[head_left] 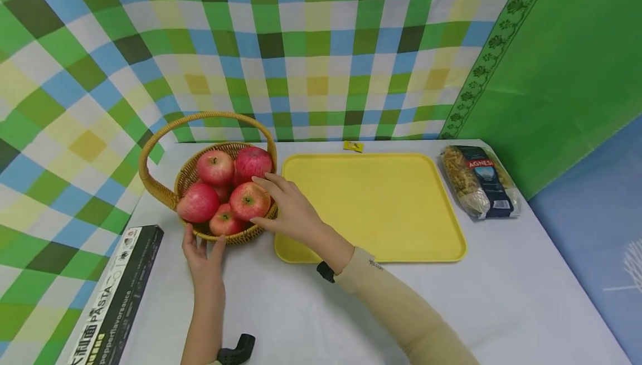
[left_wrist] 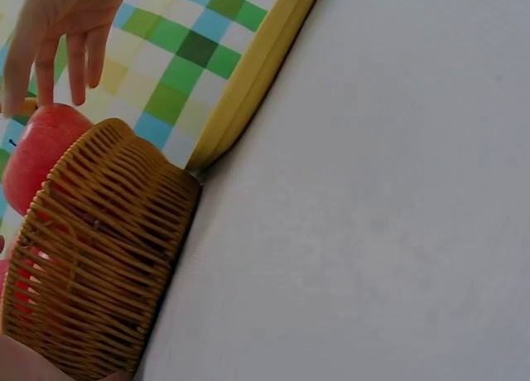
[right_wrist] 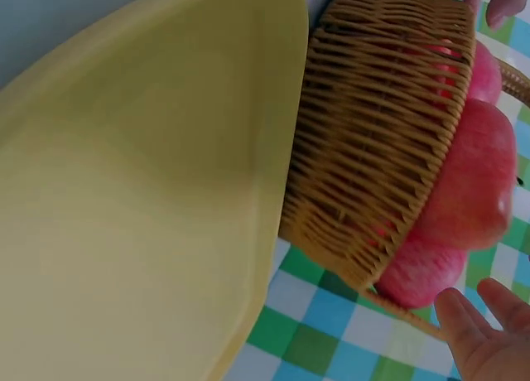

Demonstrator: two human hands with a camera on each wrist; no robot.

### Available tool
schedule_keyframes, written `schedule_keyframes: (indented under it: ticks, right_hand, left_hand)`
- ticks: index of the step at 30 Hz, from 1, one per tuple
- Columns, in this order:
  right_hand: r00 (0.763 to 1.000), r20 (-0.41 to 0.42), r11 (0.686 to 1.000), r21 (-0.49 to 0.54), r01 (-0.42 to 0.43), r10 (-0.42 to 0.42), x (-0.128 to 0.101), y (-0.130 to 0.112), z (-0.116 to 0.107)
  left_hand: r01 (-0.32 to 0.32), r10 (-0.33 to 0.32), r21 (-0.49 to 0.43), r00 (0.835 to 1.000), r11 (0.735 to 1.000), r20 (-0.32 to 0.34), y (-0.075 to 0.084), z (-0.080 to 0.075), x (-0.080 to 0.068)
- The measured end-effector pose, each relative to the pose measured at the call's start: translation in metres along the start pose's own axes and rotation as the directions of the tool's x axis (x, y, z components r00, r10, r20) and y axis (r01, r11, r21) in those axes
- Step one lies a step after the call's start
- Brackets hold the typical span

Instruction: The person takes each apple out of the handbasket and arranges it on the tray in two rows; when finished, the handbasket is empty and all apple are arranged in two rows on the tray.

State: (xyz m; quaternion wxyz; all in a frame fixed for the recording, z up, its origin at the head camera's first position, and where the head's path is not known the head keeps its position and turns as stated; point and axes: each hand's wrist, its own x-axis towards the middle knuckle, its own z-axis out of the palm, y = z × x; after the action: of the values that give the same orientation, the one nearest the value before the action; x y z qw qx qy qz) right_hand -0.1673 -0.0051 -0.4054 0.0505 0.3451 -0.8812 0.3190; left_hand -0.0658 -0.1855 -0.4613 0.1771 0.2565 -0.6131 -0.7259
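A brown wicker basket (head_left: 246,237) with a tall arched handle holds several red apples (head_left: 215,168). At its near side, my left hand (head_left: 204,262) touches the woven wall with thumb and fingers spread apart. My right hand (head_left: 296,209) reaches over the basket's right rim, thumb and fingers spread about a red-yellow apple (head_left: 247,202). In the left wrist view the right hand (left_wrist: 74,33) hangs above an apple (left_wrist: 45,153), fingers extended and nothing gripped. The right wrist view has its fingertips (right_wrist: 454,306) close by the apples at the rim.
A yellow tray (head_left: 371,209) lies right beside the basket. Behind it is a small yellow packet (head_left: 353,146). A bag of pasta (head_left: 478,181) sits at the far right, and a long black-and-white pasta box (head_left: 122,292) lies at the left edge. Checkered cloth (head_left: 316,47) hangs behind the table.
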Motion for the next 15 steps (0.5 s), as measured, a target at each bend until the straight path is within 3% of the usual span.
schedule_keyframes:
  ticks: [6, 15]
  right_hand:
    - [0.999, 0.022, 0.999, 0.005, -0.036, 0.036, 0.012, -0.001, 0.014]
    - [0.998, 0.043, 0.999, -0.005, -0.046, 0.046, 0.019, -0.005, 0.025]
  left_hand:
    - [-0.007, 0.007, -0.001, 1.000, 1.000, -0.010, -0.006, 0.004, 0.003]
    - [-0.039, 0.036, -0.096, 0.999, 0.995, -0.033, -0.008, 0.005, 0.007]
